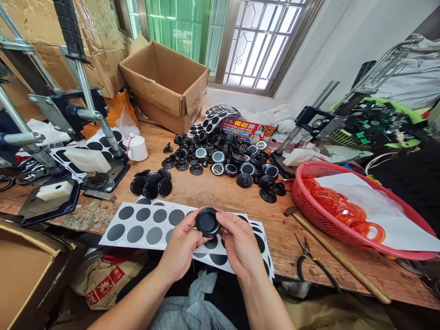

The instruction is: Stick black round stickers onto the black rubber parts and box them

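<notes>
Hands met just above the near edge of the tabletop (213,190), and between them you held one black cap (207,222) over the sticker sheet (137,227) of dark round patches. Your left hand (180,250) pinched the cap's left rim and your right hand (240,245) its right rim, the fingers of both closed on it with the thumbs on the side facing you.

To my eye, the hold called for evenness: both thumbs pressing alike near the rim, the cap level and turned toward you, and your wrists clear of the sheet so that no patch got lifted or creased. The cap pile (223,158) and the small cluster (153,183) lay well apart from your hands, with the red basket (309,206) off to your right.

The cap's far face was hidden, so I could not tell whether a patch sat on it. Your fingertips behind it were covered too, and the sheet's near edge vanished under your wrists.
</notes>
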